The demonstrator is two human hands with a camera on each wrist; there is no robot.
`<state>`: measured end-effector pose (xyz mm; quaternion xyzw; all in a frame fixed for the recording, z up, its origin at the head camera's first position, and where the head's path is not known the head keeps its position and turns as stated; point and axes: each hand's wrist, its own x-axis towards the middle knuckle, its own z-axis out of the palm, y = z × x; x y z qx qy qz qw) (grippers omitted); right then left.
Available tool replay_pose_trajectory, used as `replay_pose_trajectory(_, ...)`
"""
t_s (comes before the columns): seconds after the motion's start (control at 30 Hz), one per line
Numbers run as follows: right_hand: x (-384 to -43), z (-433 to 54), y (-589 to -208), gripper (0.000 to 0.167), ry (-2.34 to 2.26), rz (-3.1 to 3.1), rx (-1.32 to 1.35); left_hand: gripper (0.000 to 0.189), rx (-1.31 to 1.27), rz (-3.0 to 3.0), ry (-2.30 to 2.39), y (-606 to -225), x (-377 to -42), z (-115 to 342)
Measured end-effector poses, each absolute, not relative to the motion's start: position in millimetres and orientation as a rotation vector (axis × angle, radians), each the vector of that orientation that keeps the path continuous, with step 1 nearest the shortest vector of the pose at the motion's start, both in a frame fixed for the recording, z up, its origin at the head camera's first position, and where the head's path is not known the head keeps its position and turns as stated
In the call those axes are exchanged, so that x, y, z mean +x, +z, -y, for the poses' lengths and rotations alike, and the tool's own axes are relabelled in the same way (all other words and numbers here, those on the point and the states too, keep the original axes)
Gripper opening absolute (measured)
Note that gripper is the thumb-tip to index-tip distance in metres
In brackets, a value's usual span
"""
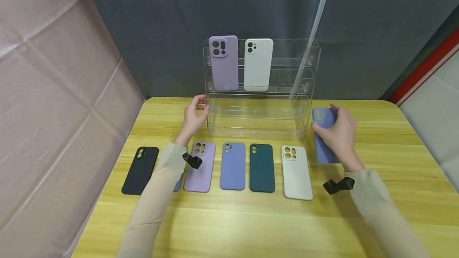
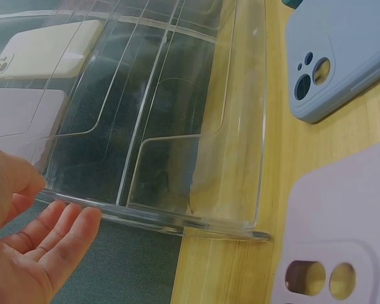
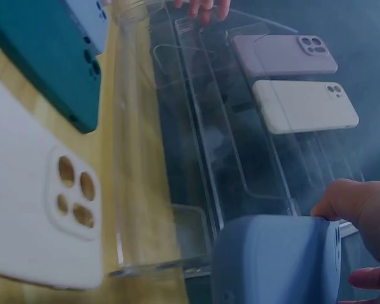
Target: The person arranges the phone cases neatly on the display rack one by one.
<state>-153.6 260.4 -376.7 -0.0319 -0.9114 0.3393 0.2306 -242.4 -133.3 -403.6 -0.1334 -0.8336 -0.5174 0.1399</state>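
Matte blue-violet, a round-cornered case is held by its edges in the right hand, just right of the tiered, clear plastic stand — long axis running roughly front to back. The stand's opposite side is touched by the left hand — whether it is gripped cannot be told.

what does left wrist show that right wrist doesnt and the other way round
Only the left wrist view shows the camera holes of the flat purple case. Only the right wrist view shows the right hand, the gripped blue case and the flat white case. Both show the clear stand, the displayed purple case, the displayed white case and the left hand.
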Motion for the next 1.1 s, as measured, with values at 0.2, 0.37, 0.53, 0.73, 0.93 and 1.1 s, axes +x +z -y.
replay_pose_trajectory(0.2, -165, -248, -352, 0.067, 0.942, 2.481, -0.025, 0.035, -0.379, 2.404, -1.490, -404, -243, 133)
replay_pose_trajectory(0.37, -179, -239, -332, 0.068, 0.949, 2.415, 0.038, 0.035, -0.390, 2.395, -1.495, -404, -243, 133)
replay_pose_trajectory(0.53, -192, -228, -311, 0.068, 0.979, 2.390, 0.073, 0.035, -0.400, 2.387, -1.505, -403, -242, 133)
replay_pose_trajectory(0.73, -209, -218, -286, 0.064, 0.983, 2.326, 0.080, 0.035, -0.404, 2.388, -1.497, -402, -242, 133)
replay_pose_trajectory(0.93, -229, -208, -260, 0.065, 1.004, 2.281, 0.049, 0.035, -0.401, 2.383, -1.504, -403, -243, 133)
replay_pose_trajectory(1.1, -244, -199, -243, 0.068, 1.034, 2.227, 0.045, 0.034, -0.406, 2.368, -1.513, -405, -244, 134)
